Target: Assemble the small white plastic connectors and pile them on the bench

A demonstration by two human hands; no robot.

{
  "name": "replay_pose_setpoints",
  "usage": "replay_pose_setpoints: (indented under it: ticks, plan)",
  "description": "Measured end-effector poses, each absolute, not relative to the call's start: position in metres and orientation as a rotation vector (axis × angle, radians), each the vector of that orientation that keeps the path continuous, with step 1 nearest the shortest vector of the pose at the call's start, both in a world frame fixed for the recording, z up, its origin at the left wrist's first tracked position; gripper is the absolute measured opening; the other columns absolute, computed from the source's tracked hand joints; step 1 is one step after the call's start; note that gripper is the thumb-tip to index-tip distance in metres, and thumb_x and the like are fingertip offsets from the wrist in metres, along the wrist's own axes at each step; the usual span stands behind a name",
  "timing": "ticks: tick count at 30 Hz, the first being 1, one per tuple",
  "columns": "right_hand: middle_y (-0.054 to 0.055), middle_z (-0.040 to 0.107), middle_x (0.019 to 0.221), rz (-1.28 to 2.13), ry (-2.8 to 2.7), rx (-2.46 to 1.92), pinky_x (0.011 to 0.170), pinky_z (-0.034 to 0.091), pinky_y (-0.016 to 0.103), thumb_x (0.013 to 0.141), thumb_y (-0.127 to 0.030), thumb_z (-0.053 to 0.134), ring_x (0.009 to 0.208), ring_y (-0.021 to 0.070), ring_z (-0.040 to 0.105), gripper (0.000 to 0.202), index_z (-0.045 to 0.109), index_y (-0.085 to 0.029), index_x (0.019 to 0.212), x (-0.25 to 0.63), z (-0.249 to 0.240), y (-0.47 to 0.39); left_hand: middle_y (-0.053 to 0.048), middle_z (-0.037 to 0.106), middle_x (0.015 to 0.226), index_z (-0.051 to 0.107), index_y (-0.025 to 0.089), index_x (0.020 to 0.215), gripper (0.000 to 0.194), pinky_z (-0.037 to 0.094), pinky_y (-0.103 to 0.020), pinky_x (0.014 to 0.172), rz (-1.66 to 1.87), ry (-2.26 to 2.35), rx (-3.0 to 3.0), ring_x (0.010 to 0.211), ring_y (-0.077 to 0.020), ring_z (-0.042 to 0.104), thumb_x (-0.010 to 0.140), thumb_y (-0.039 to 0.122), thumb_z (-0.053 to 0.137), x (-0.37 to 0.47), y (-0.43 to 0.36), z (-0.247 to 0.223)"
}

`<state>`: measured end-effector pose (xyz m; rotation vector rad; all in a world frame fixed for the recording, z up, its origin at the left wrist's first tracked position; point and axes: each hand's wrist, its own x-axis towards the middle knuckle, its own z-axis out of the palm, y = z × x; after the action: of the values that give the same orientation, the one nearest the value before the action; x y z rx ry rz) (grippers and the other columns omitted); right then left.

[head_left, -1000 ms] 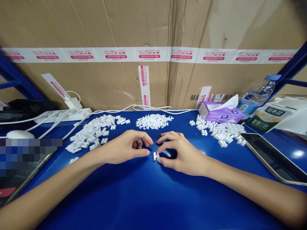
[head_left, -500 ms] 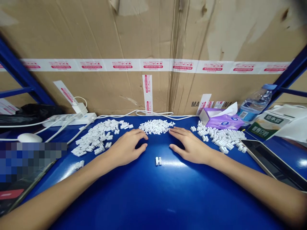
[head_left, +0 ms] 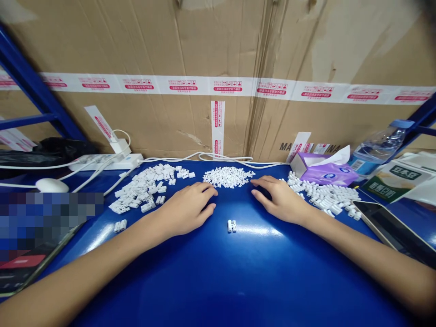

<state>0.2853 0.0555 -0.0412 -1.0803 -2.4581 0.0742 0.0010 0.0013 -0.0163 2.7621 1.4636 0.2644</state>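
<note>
My left hand point(head_left: 189, 208) lies on the blue table with fingers loosely curved and apart, holding nothing. Its fingertips are near the front left edge of a middle pile of tiny white plastic pieces point(head_left: 227, 177). On the other side of that pile rests my right hand point(head_left: 281, 200), also empty, thumb apart from the fingers. Between the hands and closer to me sits a small white two-part plastic piece point(head_left: 232, 226). Flat white plastic pieces point(head_left: 136, 193) are heaped beyond my left forearm. Rounded white plastic pieces point(head_left: 329, 195) form another heap beyond my right hand.
A purple tissue pack point(head_left: 327, 175), a plastic bottle point(head_left: 381, 147) and a phone point(head_left: 398, 227) stand or lie at the right. At left are a power strip point(head_left: 131, 161), cables and a partly blurred device point(head_left: 41, 263). Cardboard point(head_left: 153, 122) walls the back.
The camera view has shifted, so most things appear a little further right. My right hand has drawn slightly right from the middle pile. My left hand has hardly moved.
</note>
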Motion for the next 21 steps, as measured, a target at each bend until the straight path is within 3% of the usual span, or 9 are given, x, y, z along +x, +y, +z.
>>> replay_pose_setpoints:
  ticks: [9,16,21]
  plan:
    - [0.018,0.064,0.133,-0.079,-2.544,-1.043,0.101,0.048,0.055,0.099,-0.027,0.050,0.117,0.0350,0.057,0.043,0.060,-0.012,0.138,0.285,-0.047,0.068,-0.014,0.065,0.129,0.065,0.015,0.124,0.034,0.053,-0.048,0.098,0.267,1.460,2.774,0.114,-0.0304,0.063,0.101,0.030,0.046,-0.001,0.003,-0.017]
    - [0.012,0.075,0.102,0.032,-2.375,-1.013,0.091,0.051,0.042,0.093,-0.017,0.059,0.096,0.0263,0.067,0.017,0.074,-0.016,0.102,0.284,-0.045,0.071,-0.011,0.069,0.118,0.071,0.017,0.113,0.028,0.052,-0.043,0.097,0.475,1.391,2.722,0.109,-0.0271,0.065,0.095,0.027,0.053,0.000,0.009,-0.020]
    - [0.007,0.074,0.085,0.081,-2.387,-1.084,0.080,0.052,0.037,0.085,-0.009,0.062,0.082,0.0236,0.067,0.014,0.074,-0.016,0.083,0.287,-0.035,0.067,-0.005,0.071,0.107,0.072,0.020,0.110,0.024,0.053,-0.032,0.086,0.520,1.160,2.564,0.096,-0.0197,0.066,0.093,0.023,0.055,0.008,-0.001,-0.009]
